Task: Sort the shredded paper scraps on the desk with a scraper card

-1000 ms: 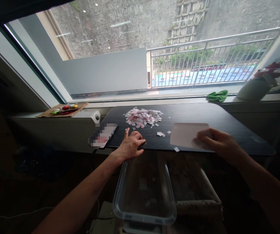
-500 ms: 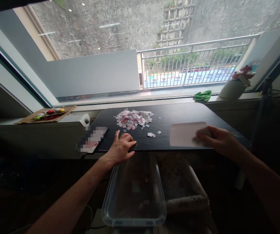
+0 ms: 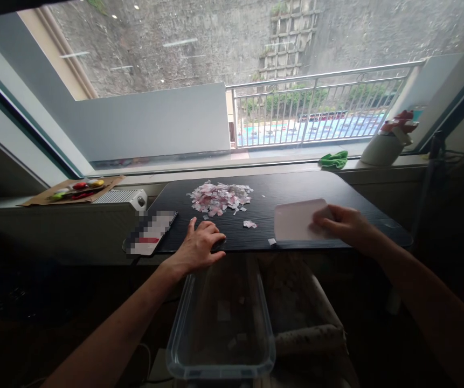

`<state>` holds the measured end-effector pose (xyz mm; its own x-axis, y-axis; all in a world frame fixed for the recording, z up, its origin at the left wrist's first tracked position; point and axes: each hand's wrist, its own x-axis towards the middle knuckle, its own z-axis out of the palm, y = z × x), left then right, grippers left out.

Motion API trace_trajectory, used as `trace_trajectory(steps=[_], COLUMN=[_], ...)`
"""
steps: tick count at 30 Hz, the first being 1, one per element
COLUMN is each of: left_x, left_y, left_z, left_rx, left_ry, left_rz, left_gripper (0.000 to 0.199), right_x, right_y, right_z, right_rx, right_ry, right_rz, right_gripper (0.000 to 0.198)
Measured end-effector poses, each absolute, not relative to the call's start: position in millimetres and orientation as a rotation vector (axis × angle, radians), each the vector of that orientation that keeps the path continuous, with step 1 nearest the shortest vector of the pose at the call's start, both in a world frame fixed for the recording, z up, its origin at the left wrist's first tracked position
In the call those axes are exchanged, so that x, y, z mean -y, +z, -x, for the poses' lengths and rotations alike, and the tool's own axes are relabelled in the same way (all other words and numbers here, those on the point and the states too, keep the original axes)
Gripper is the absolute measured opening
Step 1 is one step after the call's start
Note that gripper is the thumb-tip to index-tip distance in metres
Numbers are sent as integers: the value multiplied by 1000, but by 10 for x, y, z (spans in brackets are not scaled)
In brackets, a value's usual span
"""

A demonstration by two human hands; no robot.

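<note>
My right hand [image 3: 343, 222] grips the right end of a pale, flat, rectangular card [image 3: 294, 220] with rounded corners, held over the black tabletop [image 3: 304, 188]. Just left of the card's lower corner lies a single small paper square [image 3: 271, 242], near the front edge. A few more paper bits [image 3: 250, 224] sit together further left. My left hand [image 3: 203, 241] rests at the table's front edge with its fingers apart and partly bent, holding nothing. Beyond it is a heap of small pinkish-white paper pieces [image 3: 219, 198].
A phone [image 3: 154, 231], its screen blurred out, lies left of my left hand. Below the table edge stands a clear plastic bin [image 3: 220, 371] with a few paper bits inside. A green cloth [image 3: 334, 160] and a white container [image 3: 383, 148] are on the windowsill.
My right hand has moved slightly left with the card. The single paper square has shifted toward the front edge. My left hand stays about where it was.
</note>
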<state>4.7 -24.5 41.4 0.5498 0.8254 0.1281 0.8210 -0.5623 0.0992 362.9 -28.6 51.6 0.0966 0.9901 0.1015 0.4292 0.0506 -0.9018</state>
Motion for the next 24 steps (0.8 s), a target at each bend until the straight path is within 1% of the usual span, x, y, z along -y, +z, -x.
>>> trace_trajectory(steps=[4,7,9,17,21,24], left_x=[228,220,220,217,219,228], left_y=[497,503,485,412,411,421], left_z=[-88,-94,-91,-79,-79,-89], left_rx=[-1465,-1489,-1498,-1491,-1502,-1509], left_ry=[281,247,217,243,234,218], left_rz=[-2670,-2661,-2666,-2703,-2702,-2696], left_gripper=[42,42,40,38,40,41], right_x=[230,157,147,236,273,254], right_y=[468,416,392,422,467,483], right_z=[-3670,-3593,-3551,-3525,-3575,-3585], right_rx=[1325,1218,1187,1249,1247,1243], right_ry=[939,1058,1125,1267,1295,1243], right_rz=[1527,1533,1520,1464,1469,1462], right_gripper=[18,12,11,30,30,28])
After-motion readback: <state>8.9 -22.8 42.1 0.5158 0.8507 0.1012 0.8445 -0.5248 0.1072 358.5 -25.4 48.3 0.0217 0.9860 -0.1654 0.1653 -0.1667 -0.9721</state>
